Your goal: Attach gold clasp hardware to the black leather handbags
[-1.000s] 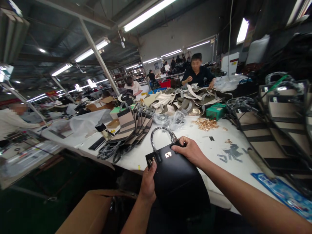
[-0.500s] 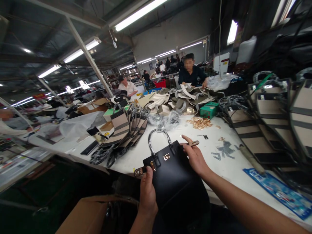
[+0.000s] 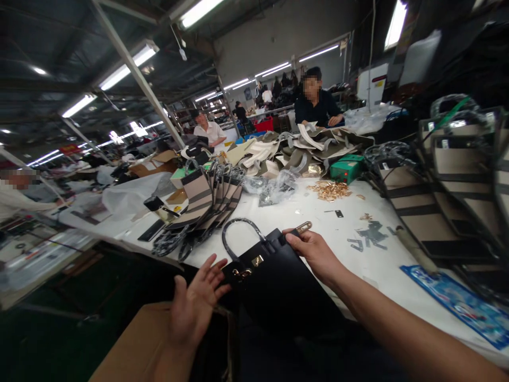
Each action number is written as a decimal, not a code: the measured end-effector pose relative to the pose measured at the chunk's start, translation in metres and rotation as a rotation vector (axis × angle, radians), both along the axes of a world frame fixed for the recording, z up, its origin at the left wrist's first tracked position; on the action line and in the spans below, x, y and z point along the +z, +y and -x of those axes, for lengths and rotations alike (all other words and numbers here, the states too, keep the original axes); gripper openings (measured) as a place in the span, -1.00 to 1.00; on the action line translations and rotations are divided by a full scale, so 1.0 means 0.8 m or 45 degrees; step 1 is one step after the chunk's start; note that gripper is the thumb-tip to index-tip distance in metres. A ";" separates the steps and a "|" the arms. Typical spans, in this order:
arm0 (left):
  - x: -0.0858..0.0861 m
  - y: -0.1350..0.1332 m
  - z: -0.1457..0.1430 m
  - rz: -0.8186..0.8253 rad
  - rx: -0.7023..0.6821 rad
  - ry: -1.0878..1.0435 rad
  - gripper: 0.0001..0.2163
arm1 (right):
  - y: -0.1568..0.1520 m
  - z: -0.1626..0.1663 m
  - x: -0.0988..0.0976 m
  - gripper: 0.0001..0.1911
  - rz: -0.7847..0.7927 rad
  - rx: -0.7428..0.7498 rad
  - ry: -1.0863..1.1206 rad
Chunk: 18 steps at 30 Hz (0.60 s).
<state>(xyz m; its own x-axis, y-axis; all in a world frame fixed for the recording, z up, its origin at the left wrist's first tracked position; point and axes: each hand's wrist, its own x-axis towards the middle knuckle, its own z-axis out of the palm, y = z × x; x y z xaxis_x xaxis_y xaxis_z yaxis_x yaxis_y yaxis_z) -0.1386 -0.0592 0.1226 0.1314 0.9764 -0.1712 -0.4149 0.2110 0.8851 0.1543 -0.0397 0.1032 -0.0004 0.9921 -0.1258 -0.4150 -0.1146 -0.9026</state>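
A black handbag (image 3: pixel 274 286) with a plastic-wrapped top handle (image 3: pixel 227 241) leans at the front edge of the table. Gold hardware (image 3: pixel 257 260) shows on its upper front. My right hand (image 3: pixel 314 252) pinches the bag's upper right corner, where a strap with a gold metal end (image 3: pixel 304 228) sticks out past the fingers. To the left of the bag, my left hand (image 3: pixel 194 302) is open, palm up and fingers spread, its fingertips close to the bag's left edge. It holds nothing. The lower part of the bag fades into shadow.
Half-made bag panels (image 3: pixel 199 199) are stacked left on the white table (image 3: pixel 274 215), with more panels (image 3: pixel 413 207) at right. Gold pieces (image 3: pixel 329 190) lie by a green box (image 3: pixel 347 168). A cardboard box (image 3: pixel 135 339) stands below left. A co-worker (image 3: pixel 318 109) sits opposite.
My left hand has let go of the bag's left side and moved left, opening out. My right hand has closed on the right corner, and the bag has tilted and shifted left.
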 end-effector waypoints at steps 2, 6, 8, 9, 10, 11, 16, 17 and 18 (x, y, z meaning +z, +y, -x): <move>0.025 0.020 0.013 -0.004 0.032 0.034 -0.27 | -0.005 0.008 0.014 -0.52 -0.050 0.035 -0.029; 0.066 0.052 0.012 0.085 -0.116 0.090 -0.41 | -0.009 0.022 0.039 -0.53 -0.119 0.126 -0.100; 0.077 0.062 0.006 0.174 -0.269 0.098 -0.44 | -0.011 0.028 0.045 -0.53 -0.094 0.166 -0.089; 0.080 0.065 0.003 0.212 -0.346 0.091 -0.44 | -0.012 0.030 0.048 -0.53 -0.070 0.176 -0.072; 0.080 0.066 0.001 0.240 -0.419 0.079 -0.44 | -0.014 0.030 0.051 -0.54 -0.046 0.179 -0.056; 0.079 0.066 -0.002 0.253 -0.479 0.067 -0.44 | -0.017 0.030 0.055 -0.55 -0.032 0.177 -0.050; 0.065 0.049 -0.023 0.246 -0.662 0.099 -0.66 | -0.022 0.023 0.091 -0.63 -0.163 0.297 -0.286; 0.064 0.046 -0.030 0.274 -0.672 0.092 -0.68 | -0.020 0.021 0.098 -0.65 -0.216 0.346 -0.347; 0.062 0.043 -0.037 0.300 -0.671 0.079 -0.69 | -0.015 0.020 0.103 -0.67 -0.261 0.385 -0.395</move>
